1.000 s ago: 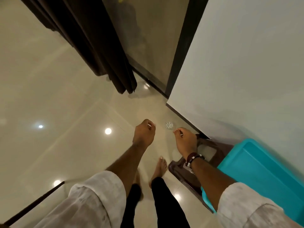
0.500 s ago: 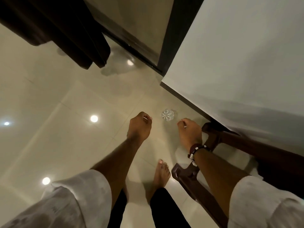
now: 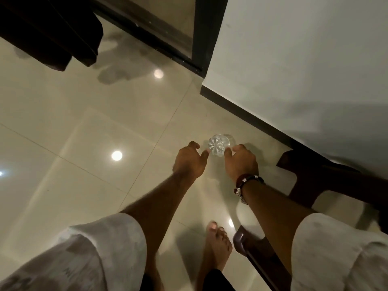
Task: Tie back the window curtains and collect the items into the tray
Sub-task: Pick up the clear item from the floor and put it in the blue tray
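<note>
A small clear cut-glass tumbler (image 3: 219, 144) stands on the glossy floor near the wall's dark skirting. My left hand (image 3: 190, 162) is just left of it, fingers loosely curled, one fingertip touching the glass's side. On the glass's right side is my right hand (image 3: 241, 162), with a beaded bracelet on the wrist; its thumb and a fingertip touch the rim there. Neither hand wraps around the glass. The hem of the dark curtain (image 3: 52, 32) hangs at the top left. No tray is in view.
A dark brown chair (image 3: 315, 179) stands at the right, against the white wall (image 3: 294, 59). The dark window frame (image 3: 197, 38) runs down to the floor behind the glass. My bare foot (image 3: 216, 246) is planted below the hands. Ceiling lights reflect in the cream tiles (image 3: 84, 143).
The view has tilted down and closer to the floor. Both hands have moved forward and together, from apart to either side of the glass. The turquoise tray has left the view.
</note>
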